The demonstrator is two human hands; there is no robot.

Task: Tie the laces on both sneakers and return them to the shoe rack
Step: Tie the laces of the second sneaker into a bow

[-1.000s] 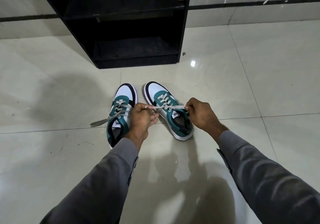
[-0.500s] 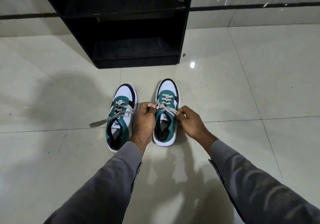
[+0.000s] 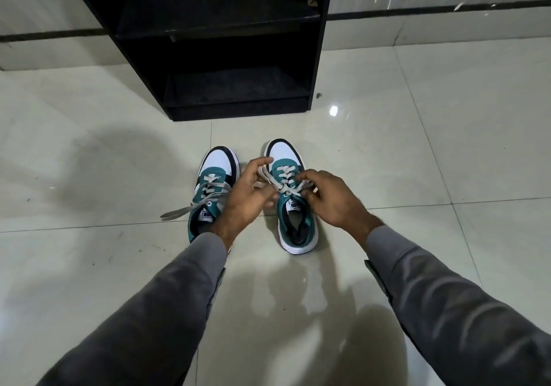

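Two teal, white and black sneakers stand side by side on the tiled floor, toes pointing at the black shoe rack (image 3: 316, 57). The left sneaker (image 3: 216, 173) has loose grey laces trailing out to its left. Over the right sneaker (image 3: 293, 215) both my hands work its grey laces (image 3: 281, 187), which cross at the tongue. My left hand (image 3: 246, 197) grips one lace end from the left. My right hand (image 3: 334, 203) pinches the other end from the right.
The rack has two dark open shelves; the lower shelf (image 3: 235, 87) sits just above the floor, right behind the sneakers. Glossy pale floor tiles (image 3: 417, 147) spread on all sides. A wall with a dark stripe runs behind the rack.
The right sneaker has turned from slanted to straight, toe toward the rack. My hands have come together from pulling the laces wide apart and now cross them over the tongue.
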